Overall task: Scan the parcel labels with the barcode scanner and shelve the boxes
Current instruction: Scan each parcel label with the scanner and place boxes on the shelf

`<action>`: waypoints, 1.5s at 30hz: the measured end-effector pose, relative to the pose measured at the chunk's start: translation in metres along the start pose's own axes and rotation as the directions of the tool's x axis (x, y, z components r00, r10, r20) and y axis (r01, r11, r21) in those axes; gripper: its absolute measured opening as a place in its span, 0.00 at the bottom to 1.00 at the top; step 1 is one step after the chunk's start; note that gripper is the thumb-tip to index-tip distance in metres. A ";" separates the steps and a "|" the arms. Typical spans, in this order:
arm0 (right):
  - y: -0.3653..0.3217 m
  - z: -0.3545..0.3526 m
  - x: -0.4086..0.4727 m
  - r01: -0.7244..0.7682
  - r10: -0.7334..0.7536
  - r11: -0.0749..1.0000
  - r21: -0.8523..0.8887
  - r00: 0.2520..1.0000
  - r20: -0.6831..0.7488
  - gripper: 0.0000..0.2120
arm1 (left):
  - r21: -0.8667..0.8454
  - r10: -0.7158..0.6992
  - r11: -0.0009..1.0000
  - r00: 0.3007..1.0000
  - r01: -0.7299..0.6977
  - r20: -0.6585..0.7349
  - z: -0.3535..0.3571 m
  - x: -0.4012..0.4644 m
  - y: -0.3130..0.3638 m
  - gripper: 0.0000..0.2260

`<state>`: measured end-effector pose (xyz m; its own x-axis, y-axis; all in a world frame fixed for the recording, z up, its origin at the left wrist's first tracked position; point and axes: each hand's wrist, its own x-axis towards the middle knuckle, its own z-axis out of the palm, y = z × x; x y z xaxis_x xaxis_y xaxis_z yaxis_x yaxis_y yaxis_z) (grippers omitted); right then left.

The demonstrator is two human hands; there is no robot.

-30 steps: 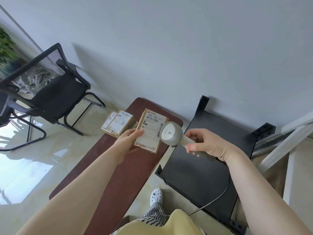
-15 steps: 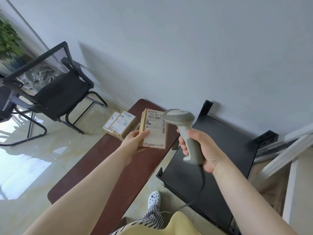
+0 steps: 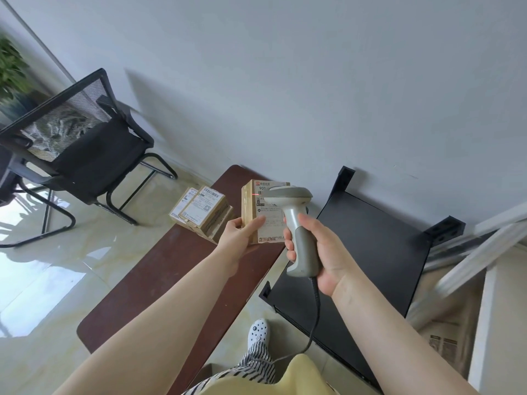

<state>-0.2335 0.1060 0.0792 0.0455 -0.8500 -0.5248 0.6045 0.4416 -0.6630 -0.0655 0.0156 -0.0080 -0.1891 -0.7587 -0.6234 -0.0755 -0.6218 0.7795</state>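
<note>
My left hand (image 3: 238,234) grips a small brown cardboard parcel (image 3: 251,208) upright above the brown table (image 3: 159,269), its white label facing me. A thin red scan line lies across the top of that label. My right hand (image 3: 320,252) grips the handle of the grey barcode scanner (image 3: 293,220), whose head points at the label and hides part of it. The scanner's cable hangs down toward my lap. Two more labelled parcels (image 3: 204,210) lie stacked at the table's far left edge. The black shelf (image 3: 379,246) stands to the right.
A black mesh chair (image 3: 71,155) stands at the left on the glossy tile floor. White frame bars (image 3: 484,252) and a brown paper package (image 3: 447,323) lie at the right. A green plant (image 3: 10,69) is at the far left. The wall is close behind.
My right hand has turned the scanner from head-on to handle-down and aimed its head at the label, where a red line now shows. The held parcel has stood up straighter.
</note>
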 end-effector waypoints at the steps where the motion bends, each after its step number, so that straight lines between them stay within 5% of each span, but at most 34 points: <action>1: 0.000 -0.001 0.001 0.001 -0.001 1.000 -0.003 1.000 -0.003 0.14 | 0.005 0.000 1.000 1.000 0.000 -0.001 0.001 0.000 0.000 0.31; 7: -0.001 -0.009 0.003 0.010 -0.009 0.998 0.057 1.000 -0.018 0.20 | -0.004 -0.009 1.000 0.999 0.009 -0.031 0.004 0.002 0.000 0.27; 10: 0.003 -0.021 0.010 0.066 -0.071 0.997 -0.028 0.978 -0.199 0.15 | -0.003 -0.029 1.000 0.999 0.029 -0.046 0.004 0.002 -0.001 0.29; 16: 0.039 -0.090 0.036 -0.028 -0.142 0.976 -0.215 0.665 -0.733 0.23 | -0.027 -0.069 0.997 0.995 0.067 -0.074 0.008 -0.008 -0.010 0.25; 21: 0.056 -0.125 0.042 -0.051 -0.102 0.987 -0.152 0.527 -0.843 0.22 | -0.025 -0.100 0.995 0.994 0.099 -0.038 0.014 -0.014 -0.018 0.28; 34: 0.083 -0.166 0.050 -0.252 -0.189 0.879 -0.404 0.596 -0.781 0.23 | -0.011 -0.050 0.999 0.997 0.051 0.055 0.036 -0.042 -0.019 0.27; 39: 0.081 -0.173 0.047 -0.236 -0.201 0.870 -0.433 0.632 -0.748 0.24 | -0.124 -0.017 0.992 1.000 0.018 0.008 0.046 -0.065 -0.018 0.20; 45: 0.071 -0.143 0.030 -0.098 -0.221 0.937 -0.334 0.574 -0.788 0.20 | -0.190 0.019 0.981 0.997 -0.031 -0.069 0.047 -0.096 -0.034 0.22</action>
<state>-0.3025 0.1528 -0.0600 -0.7342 -0.3594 -0.5760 0.2965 0.5935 -0.7482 -0.0911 0.1186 0.0277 -0.1229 -0.7816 -0.6116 0.1176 -0.6234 0.7730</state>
